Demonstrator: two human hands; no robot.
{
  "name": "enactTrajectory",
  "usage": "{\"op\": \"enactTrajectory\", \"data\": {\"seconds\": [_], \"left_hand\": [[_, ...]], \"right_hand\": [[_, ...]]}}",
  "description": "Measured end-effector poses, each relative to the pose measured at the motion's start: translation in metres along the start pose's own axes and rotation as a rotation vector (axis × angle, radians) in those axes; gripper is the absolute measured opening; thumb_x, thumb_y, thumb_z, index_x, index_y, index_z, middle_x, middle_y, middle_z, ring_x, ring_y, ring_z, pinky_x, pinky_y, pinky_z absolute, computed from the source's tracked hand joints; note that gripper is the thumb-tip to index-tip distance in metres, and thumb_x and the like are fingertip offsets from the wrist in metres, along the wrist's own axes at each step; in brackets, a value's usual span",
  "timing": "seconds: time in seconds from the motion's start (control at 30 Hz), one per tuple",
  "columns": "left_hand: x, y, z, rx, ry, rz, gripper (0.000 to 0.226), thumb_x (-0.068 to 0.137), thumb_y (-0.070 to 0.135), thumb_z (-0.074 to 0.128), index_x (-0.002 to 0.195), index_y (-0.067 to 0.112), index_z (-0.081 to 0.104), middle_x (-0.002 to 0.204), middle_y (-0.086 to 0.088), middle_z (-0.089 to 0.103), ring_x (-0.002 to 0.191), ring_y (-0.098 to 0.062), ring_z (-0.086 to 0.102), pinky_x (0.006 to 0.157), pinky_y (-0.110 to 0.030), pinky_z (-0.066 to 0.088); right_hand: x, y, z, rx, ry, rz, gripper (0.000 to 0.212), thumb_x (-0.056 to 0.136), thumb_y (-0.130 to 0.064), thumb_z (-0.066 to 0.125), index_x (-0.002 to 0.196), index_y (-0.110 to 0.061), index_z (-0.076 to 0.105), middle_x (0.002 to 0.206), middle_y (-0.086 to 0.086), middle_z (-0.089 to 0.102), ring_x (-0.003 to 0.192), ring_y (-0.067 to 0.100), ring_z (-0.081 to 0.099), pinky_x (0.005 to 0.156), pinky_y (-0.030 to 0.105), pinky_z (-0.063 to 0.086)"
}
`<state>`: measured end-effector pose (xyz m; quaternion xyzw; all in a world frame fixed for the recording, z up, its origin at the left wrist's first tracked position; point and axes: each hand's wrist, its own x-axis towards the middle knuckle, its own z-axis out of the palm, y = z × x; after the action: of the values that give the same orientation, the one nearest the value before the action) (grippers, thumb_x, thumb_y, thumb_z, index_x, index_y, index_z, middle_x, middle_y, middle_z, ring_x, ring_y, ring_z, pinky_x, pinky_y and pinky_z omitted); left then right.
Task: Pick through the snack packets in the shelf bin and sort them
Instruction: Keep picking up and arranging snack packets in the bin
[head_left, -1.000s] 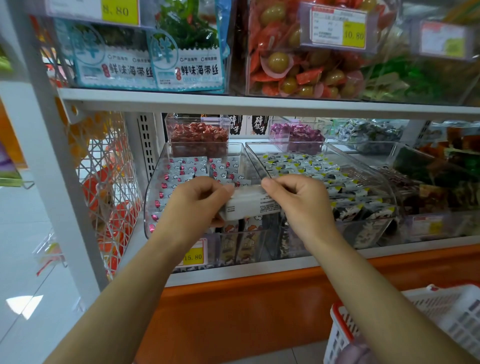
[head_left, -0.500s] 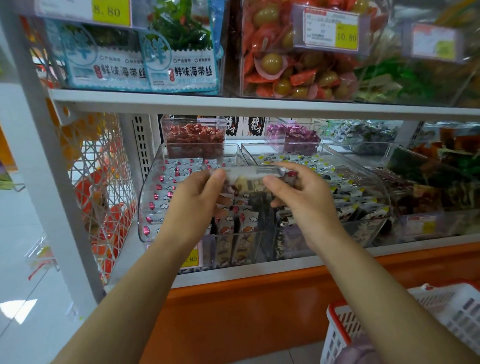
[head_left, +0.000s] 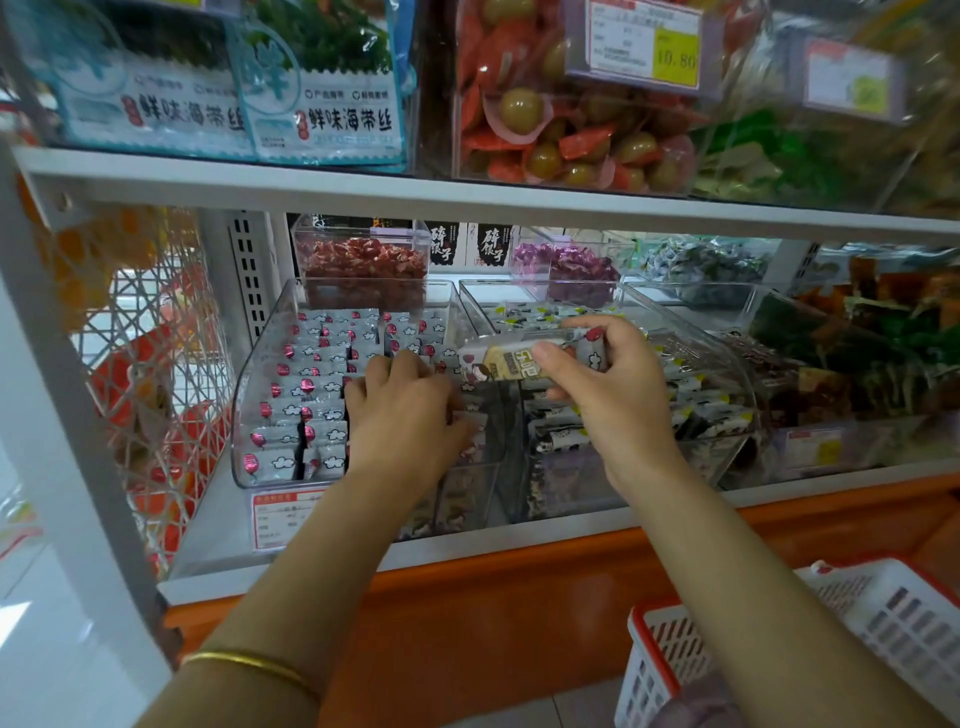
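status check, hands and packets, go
Left hand down in the shelf bin, grip hidden. Right hand holds packet stack over it. Nothing blocking.

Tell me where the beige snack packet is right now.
Head view, centre: the beige snack packet is held in the right hand, over the front clear bins, just right of the left hand.

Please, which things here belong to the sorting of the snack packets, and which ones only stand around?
In the job: clear bin of cloud-print packets; left grip down among them; labelled piece held by right grip, packet or bin flap unclear.
Just around: seaweed bags; green-fruit bin; red sweets box; white basket.
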<state>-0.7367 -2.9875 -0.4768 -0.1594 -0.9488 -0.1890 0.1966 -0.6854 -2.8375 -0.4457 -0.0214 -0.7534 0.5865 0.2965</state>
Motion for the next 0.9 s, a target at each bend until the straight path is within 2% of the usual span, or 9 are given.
{"op": "enactTrajectory", "data": {"seconds": [0.1, 0.23, 0.37, 0.63, 0.7, 0.83, 0.9], "left_hand": [[0.002, -0.001, 0.003, 0.041, -0.027, 0.004, 0.035, 0.082, 0.042, 0.063, 0.112, 0.025, 0.062, 0.121, -0.003, 0.045, 0.118, -0.028, 0.031, 0.099, -0.044, 0.026], [0.002, 0.000, 0.003, -0.057, -0.011, 0.018, 0.028, 0.084, 0.045, 0.060, 0.098, 0.022, 0.068, 0.117, 0.002, 0.046, 0.114, -0.025, 0.031, 0.096, -0.042, 0.026], [0.002, -0.003, 0.004, -0.042, -0.003, 0.014, 0.029, 0.089, 0.042, 0.054, 0.096, 0.019, 0.070, 0.118, 0.000, 0.049, 0.116, -0.027, 0.031, 0.097, -0.043, 0.025], [0.006, -0.011, 0.004, -0.013, -0.088, -0.011, 0.042, 0.079, 0.054, 0.060, 0.105, 0.021, 0.063, 0.134, 0.000, 0.039, 0.125, -0.025, 0.022, 0.103, -0.046, 0.020], [0.007, -0.014, 0.003, -0.013, -0.126, -0.020, 0.045, 0.078, 0.057, 0.059, 0.109, 0.025, 0.061, 0.139, 0.000, 0.035, 0.129, -0.024, 0.018, 0.104, -0.046, 0.019], [0.008, -0.018, 0.001, -0.012, -0.169, -0.015, 0.049, 0.077, 0.061, 0.058, 0.117, 0.032, 0.058, 0.144, -0.001, 0.030, 0.134, -0.024, 0.012, 0.107, -0.047, 0.014], [0.007, -0.019, 0.000, -0.014, -0.184, -0.010, 0.051, 0.077, 0.062, 0.056, 0.119, 0.033, 0.058, 0.145, -0.002, 0.030, 0.135, -0.024, 0.011, 0.108, -0.048, 0.013]], "right_hand": [[0.001, -0.001, -0.001, -0.113, -0.019, -0.065, 0.032, 0.081, -0.027, 0.072, 0.105, -0.024, 0.050, 0.103, 0.007, 0.056, 0.094, 0.028, 0.061, 0.084, 0.047, 0.051], [0.003, -0.004, 0.000, -0.171, -0.030, -0.130, 0.033, 0.080, -0.027, 0.073, 0.102, -0.025, 0.048, 0.096, 0.000, 0.055, 0.093, 0.025, 0.058, 0.084, 0.046, 0.049], [0.003, -0.004, 0.001, -0.210, -0.048, -0.177, 0.030, 0.081, -0.026, 0.072, 0.101, -0.026, 0.050, 0.091, -0.012, 0.054, 0.089, 0.013, 0.056, 0.080, 0.032, 0.047], [0.004, -0.009, 0.003, -0.264, -0.083, -0.267, 0.023, 0.082, -0.021, 0.069, 0.098, -0.025, 0.054, 0.090, -0.016, 0.053, 0.084, -0.002, 0.052, 0.069, 0.009, 0.038], [0.007, -0.011, 0.006, -0.327, -0.126, -0.299, 0.023, 0.081, -0.017, 0.069, 0.100, -0.022, 0.057, 0.090, -0.013, 0.053, 0.083, 0.001, 0.051, 0.072, 0.011, 0.039], [0.017, -0.015, 0.014, -0.570, -0.229, -0.406, 0.029, 0.078, -0.018, 0.071, 0.106, -0.016, 0.063, 0.098, -0.006, 0.050, 0.095, 0.009, 0.046, 0.076, 0.009, 0.033], [0.021, -0.014, 0.021, -0.764, -0.289, -0.462, 0.034, 0.077, -0.030, 0.074, 0.108, -0.018, 0.065, 0.104, -0.003, 0.056, 0.103, 0.015, 0.045, 0.082, 0.023, 0.033]]}}
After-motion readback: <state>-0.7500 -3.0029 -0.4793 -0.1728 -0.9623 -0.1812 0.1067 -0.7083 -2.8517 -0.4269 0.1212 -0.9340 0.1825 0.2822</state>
